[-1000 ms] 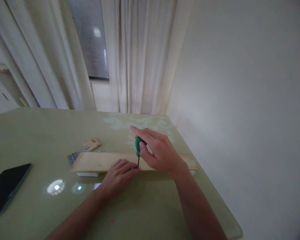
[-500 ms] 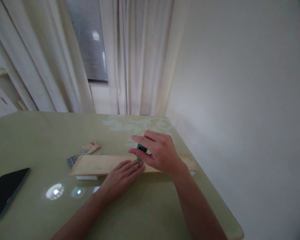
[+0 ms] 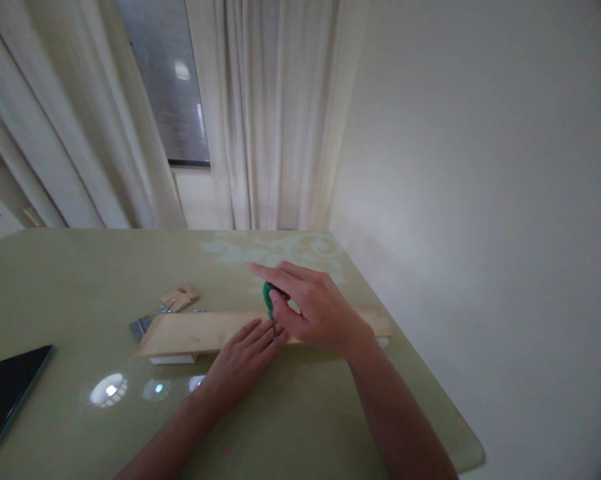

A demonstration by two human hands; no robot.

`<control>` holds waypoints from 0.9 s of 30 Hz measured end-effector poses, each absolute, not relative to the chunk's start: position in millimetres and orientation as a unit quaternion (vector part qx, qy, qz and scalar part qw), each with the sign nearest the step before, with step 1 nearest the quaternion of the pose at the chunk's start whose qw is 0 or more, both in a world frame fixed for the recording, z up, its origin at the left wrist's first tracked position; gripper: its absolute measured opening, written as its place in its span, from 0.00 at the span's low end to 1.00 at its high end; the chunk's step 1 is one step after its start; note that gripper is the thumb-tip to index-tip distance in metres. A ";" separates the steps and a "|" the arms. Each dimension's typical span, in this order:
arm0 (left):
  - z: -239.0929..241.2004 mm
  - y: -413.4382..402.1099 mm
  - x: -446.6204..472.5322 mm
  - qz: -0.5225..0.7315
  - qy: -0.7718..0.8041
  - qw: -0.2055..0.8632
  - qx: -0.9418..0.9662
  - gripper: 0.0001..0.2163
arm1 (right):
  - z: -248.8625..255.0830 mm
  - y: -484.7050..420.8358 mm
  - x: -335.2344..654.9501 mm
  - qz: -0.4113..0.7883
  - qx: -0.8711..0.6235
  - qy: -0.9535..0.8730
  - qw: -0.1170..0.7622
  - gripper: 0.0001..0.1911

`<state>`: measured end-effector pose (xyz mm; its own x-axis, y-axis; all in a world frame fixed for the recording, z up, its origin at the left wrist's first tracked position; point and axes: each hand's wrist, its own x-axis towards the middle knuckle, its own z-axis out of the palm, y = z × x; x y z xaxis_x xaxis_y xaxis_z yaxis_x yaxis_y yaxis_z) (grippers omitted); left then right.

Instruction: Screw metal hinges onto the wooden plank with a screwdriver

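A pale wooden board (image 3: 195, 331) lies raised on white supports, one white block (image 3: 173, 359) showing under its left end. My left hand (image 3: 247, 353) rests flat on the board's near edge with fingers stretched out. My right hand (image 3: 320, 307) grips a screwdriver (image 3: 269, 299) by its green handle, with thumb below and index finger extended over the top. The metal shaft points down beside my left fingertips. A small metal piece, probably a screw, shows at its tip, though it is too small to make out.
Behind the board's left end lie a grey metal hinge (image 3: 141, 327), small wooden pieces (image 3: 180, 298) and some loose screws (image 3: 169, 307). A dark tablet (image 3: 11, 393) is on the left of the green table (image 3: 290, 427). A white wall (image 3: 480, 200) borders the right side.
My right hand has turned and shifted slightly left, and the green handle has turned with it. My left hand still presses on the board. The whole view has shifted a little.
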<state>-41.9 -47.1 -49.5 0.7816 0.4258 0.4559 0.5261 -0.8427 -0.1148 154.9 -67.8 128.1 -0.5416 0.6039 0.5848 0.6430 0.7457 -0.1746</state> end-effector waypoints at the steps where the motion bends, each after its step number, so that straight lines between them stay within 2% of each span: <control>1: -49.4 -47.2 -41.8 -0.212 -0.254 0.119 -0.936 0.21 | 127.9 -67.8 154.8 -0.046 -0.359 -0.876 0.320 0.20; 5: -49.9 -46.7 -42.3 -0.219 -0.253 0.118 -0.935 0.21 | 128.7 -68.6 154.4 -0.117 -0.377 -0.862 0.318 0.18; 10: -51.4 -44.4 -42.3 -0.226 -0.246 0.121 -0.935 0.19 | 130.1 -69.4 155.0 -0.078 -0.366 -0.866 0.331 0.18; 14: -53.5 -43.3 -42.3 -0.238 -0.242 0.135 -0.931 0.21 | 129.7 -69.1 154.8 -0.122 -0.370 -0.861 0.328 0.16; 18: -54.9 -43.3 -42.9 -0.237 -0.242 0.131 -0.932 0.20 | 130.5 -70.2 154.6 -0.092 -0.367 -0.869 0.318 0.18; 22: -52.9 -44.8 -42.6 -0.236 -0.245 0.141 -0.930 0.21 | 131.0 -69.5 155.8 -0.143 -0.387 -0.858 0.306 0.17; 27: -49.9 -46.4 -41.9 -0.238 -0.249 0.126 -0.930 0.20 | 130.0 -68.4 155.7 -0.074 -0.354 -0.872 0.329 0.16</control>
<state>-41.9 -46.4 -49.9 0.7625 0.4034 0.5059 0.5236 -0.8440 -0.1163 155.7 -68.4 130.0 -0.5319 0.5694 0.6268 0.6667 0.7379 -0.1047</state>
